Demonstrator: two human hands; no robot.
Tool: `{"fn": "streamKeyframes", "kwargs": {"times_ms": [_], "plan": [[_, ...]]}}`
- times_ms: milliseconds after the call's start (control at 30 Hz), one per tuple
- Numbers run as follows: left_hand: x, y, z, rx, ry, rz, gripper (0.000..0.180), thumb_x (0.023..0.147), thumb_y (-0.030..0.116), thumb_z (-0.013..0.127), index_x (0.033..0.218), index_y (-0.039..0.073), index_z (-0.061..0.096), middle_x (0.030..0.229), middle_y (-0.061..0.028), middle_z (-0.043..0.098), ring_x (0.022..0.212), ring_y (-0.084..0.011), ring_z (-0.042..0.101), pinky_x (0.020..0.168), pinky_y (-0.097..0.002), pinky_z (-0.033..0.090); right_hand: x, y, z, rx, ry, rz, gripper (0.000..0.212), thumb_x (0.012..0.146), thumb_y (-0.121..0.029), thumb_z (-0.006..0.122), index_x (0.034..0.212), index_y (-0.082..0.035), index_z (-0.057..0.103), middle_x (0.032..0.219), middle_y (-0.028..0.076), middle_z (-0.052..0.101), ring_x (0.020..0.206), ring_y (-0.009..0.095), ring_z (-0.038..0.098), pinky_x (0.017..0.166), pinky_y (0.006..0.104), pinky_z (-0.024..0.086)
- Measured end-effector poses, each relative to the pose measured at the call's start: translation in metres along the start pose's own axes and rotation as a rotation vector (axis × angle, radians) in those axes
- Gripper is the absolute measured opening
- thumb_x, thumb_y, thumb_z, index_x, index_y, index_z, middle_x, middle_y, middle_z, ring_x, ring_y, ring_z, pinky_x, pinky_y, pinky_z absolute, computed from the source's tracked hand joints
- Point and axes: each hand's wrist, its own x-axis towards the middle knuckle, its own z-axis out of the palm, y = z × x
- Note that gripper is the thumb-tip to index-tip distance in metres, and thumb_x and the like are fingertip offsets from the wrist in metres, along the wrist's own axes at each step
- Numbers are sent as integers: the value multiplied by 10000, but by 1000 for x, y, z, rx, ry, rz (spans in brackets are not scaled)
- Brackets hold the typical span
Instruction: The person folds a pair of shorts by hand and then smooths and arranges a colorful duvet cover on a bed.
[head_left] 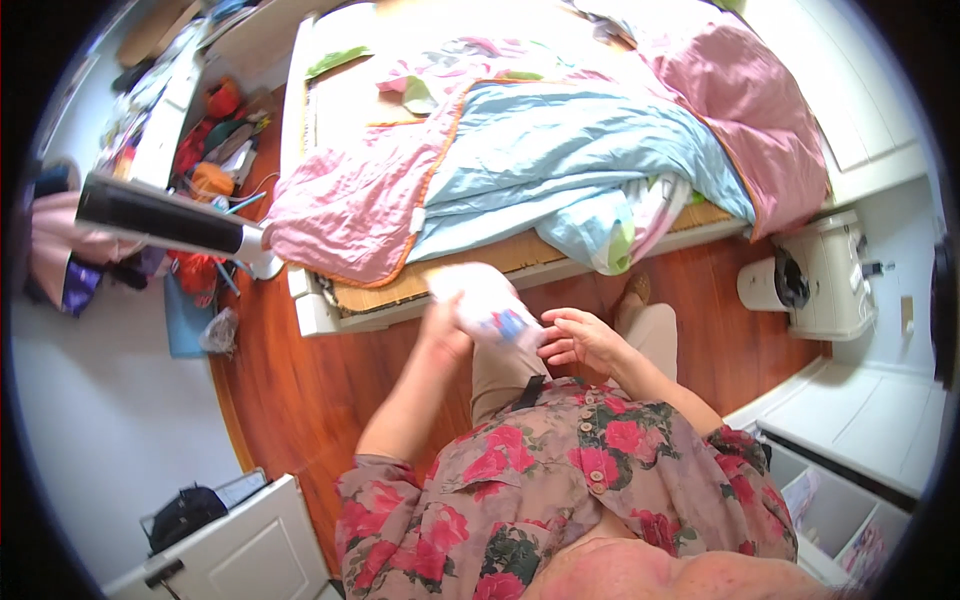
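Note:
In front of my lap is a white, soft-looking bundle [482,298] with a small blue and red print at its lower end, perhaps folded cloth. My left hand [452,328] grips it along its left side, and the fingers are partly hidden behind it. Beside the printed end is my right hand [585,340], its fingers spread and slightly curled. The fingertips come close to the bundle's edge; whether they touch it I cannot tell. Just beyond the bundle stands a bed with a pink and light blue quilt [570,140] rumpled across it.
The bed's white frame [320,312] has a corner at the front left. A black and white tower-shaped appliance [165,218] stands left, near bags and clutter. At right are a white bin [760,285] and a white cabinet [828,290]. An open drawer [835,510] is at lower right.

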Motion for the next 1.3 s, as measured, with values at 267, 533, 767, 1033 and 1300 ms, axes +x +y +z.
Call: {"fn": "streamKeyframes", "kwargs": {"times_ms": [267, 533, 767, 1033, 1300], "plan": [[105, 314, 45, 238, -52, 789, 405, 915, 314, 528, 1186, 14, 504, 1117, -105, 590, 1060, -211, 551, 954, -379, 425, 7, -28, -32, -48, 17, -88, 370, 924, -265, 512, 1190, -14, 457, 1080, 168, 593, 833, 236, 655, 677, 303, 548], [234, 160, -12, 1233, 240, 478, 717, 773, 139, 682, 1365, 29, 293, 1089, -204, 542, 735, -213, 600, 569, -316, 492, 28, -57, -100, -99, 445, -287, 470, 888, -176, 524, 1294, 9, 374, 1097, 186, 552, 739, 240, 657, 598, 313, 551], [223, 19, -49, 2001, 226, 491, 811, 752, 294, 677, 1400, 57, 252, 1359, -303, 317, 1250, -421, 350, 1021, -427, 335, 29, -81, -140, -81, 502, -256, 567, 888, -150, 505, 1386, -55, 249, 1102, 189, 558, 731, 245, 666, 592, 301, 556], [170, -38, -10, 1964, -206, 760, 722, 799, 207, 636, 1397, 47, 264, 1369, -280, 311, 1260, -416, 328, 1037, -429, 307, 18, -20, -116, -58, 315, -139, 313, 891, -187, 478, 1151, -13, 495, 947, 167, 614, 659, 242, 657, 543, 310, 548], [106, -108, 36, 1598, -514, 617, 717, 794, 117, 674, 1394, 48, 286, 1312, -221, 380, 1060, -299, 529, 752, -324, 530, -45, 4, -115, -91, 294, -254, 276, 911, -224, 471, 1082, -14, 522, 899, 138, 626, 649, 204, 639, 560, 296, 531]]}}
